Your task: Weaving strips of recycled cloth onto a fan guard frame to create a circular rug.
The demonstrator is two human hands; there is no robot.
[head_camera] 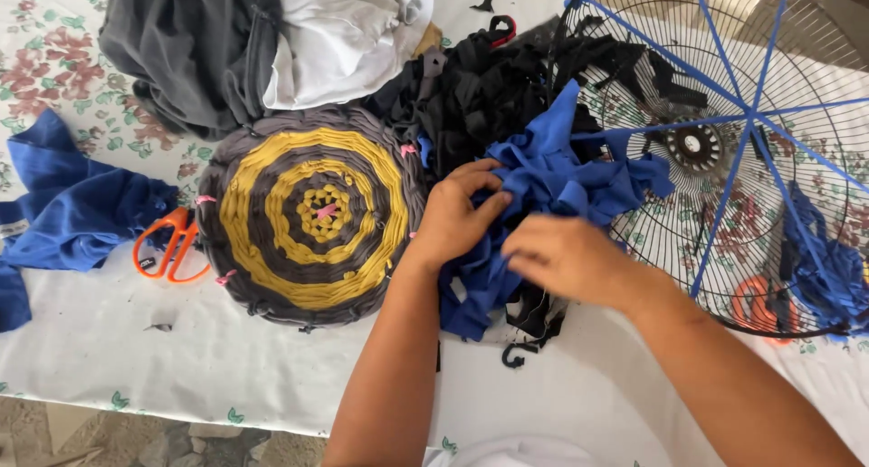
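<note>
Head view, looking down on the table [136, 340], which is covered by a white cloth with a floral border.

Containers: none proper. The nearest to one is the round wire fan guard [815, 159] lying flat at the right, blue strips stretched across it like spokes. Black fabric strips are threaded through its upper left part, blue fabric is bunched at its right edge, and a second pair of orange scissors [756, 306] shows through the wires near its lower rim.

Blue fabric bundle [552, 182]: lies centre-right on the table, partly over the left rim of the fan guard and on top of the black strip heap [480, 91].

Left hand [457, 218]: on the left side of the blue bundle, fingers curled closed and pinching a fold of it. Right hand [566, 259]: on the lower edge of the same bundle, just beside the left hand, fingers bent down into the cloth; whether it actually grips cannot be told.

Round woven mat [312, 214], grey and yellow rings with small pink clips at its edge: just left of the left hand, touching the wrist.

Further left: orange scissors [167, 247] beside the mat, then loose blue cloth [72, 209]. Top: grey garment [190, 46] and white garment [339, 33], touching.
</note>
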